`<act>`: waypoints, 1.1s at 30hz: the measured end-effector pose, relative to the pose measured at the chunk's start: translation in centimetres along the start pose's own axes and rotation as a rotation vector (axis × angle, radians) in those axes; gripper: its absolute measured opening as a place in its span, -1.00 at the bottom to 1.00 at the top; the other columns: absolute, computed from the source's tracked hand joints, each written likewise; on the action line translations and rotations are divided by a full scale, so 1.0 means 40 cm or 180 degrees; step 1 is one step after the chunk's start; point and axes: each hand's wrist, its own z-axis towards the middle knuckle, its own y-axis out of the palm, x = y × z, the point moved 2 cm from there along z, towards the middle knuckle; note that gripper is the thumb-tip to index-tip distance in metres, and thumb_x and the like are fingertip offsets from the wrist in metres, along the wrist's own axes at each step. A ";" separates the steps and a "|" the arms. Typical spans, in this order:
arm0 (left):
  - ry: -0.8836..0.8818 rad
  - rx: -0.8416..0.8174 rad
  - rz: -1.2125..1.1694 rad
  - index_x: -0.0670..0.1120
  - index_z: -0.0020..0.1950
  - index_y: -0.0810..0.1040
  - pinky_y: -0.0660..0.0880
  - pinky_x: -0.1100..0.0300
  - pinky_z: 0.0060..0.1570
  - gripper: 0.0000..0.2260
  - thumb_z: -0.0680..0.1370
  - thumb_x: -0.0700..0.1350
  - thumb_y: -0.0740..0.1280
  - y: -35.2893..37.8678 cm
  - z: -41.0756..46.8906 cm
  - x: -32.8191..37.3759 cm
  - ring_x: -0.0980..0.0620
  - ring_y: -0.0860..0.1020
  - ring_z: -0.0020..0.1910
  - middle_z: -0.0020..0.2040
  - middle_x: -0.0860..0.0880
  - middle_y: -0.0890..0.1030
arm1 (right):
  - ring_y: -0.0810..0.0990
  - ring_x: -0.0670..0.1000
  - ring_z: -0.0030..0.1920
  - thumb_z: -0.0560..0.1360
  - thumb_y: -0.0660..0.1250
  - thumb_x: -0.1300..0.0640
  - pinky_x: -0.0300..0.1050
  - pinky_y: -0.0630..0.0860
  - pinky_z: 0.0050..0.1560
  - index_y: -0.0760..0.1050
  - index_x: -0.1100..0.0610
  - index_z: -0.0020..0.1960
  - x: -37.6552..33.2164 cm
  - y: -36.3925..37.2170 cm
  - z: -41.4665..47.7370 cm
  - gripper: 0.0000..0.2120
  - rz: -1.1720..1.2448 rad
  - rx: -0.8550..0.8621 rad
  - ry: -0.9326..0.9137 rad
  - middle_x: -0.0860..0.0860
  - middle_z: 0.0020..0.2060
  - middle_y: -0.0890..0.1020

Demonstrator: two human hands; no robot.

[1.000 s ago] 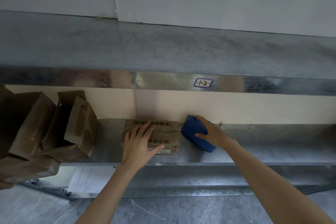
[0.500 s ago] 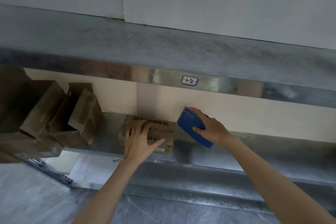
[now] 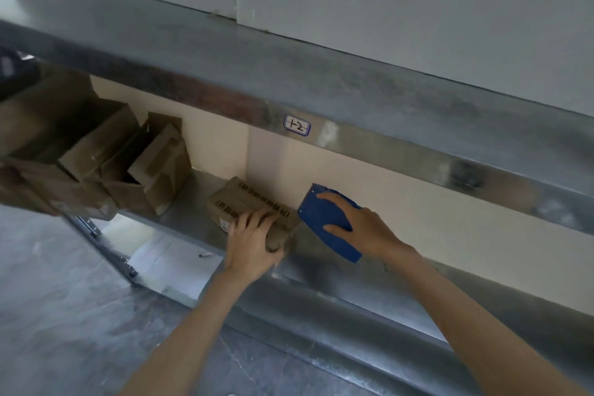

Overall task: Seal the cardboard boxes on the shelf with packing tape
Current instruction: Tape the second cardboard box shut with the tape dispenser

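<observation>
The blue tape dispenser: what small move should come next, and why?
Probably lower the blue tape dispenser onto the right end of the small box to start the tape. The right hand holds it just right of the box, and the left hand grips the box's near corner, steadying it on the shelf.

Left hand [image 3: 249,247] & right hand [image 3: 366,230] both bare; forearms [image 3: 184,328] bare up to edge of view; fingers seem slim, pic is blurry.
</observation>
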 end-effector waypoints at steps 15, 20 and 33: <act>-0.0277 -0.0026 -0.1526 0.00 0.38 0.51 0.33 0.04 0.40 -0.61 0.55 -0.03 0.42 -0.119 -0.069 -0.095 0.11 0.42 0.38 0.38 0.08 0.50 | 0.45 -0.06 -0.48 0.59 0.18 -0.20 -0.15 0.31 -0.40 0.09 -0.45 0.40 -0.147 0.015 0.007 -0.55 -0.0155 -0.0057 -0.0745 -0.04 -0.49 0.45; -0.0502 -0.0171 -0.1892 -0.01 0.32 0.56 0.41 0.23 0.26 -0.70 0.60 -0.19 0.35 -0.207 -0.045 -0.100 0.11 0.53 0.24 0.23 0.07 0.61 | 0.44 0.02 -0.44 0.61 0.13 -0.18 0.00 0.49 -0.25 0.04 -0.39 0.48 -0.220 0.016 -0.013 -0.50 -0.0789 -0.0286 -0.1311 -0.02 -0.41 0.50; -0.0298 -0.0962 -0.2593 -0.07 0.10 0.63 0.56 0.20 0.08 -0.63 0.52 -0.46 0.22 -0.212 -0.074 -0.116 0.09 0.63 0.06 0.03 0.05 0.68 | 0.48 0.02 -0.36 0.66 0.00 -0.16 -0.01 0.49 -0.28 -0.06 -0.27 0.56 -0.288 0.032 -0.068 -0.50 -0.1574 -0.0500 -0.1826 0.03 -0.29 0.57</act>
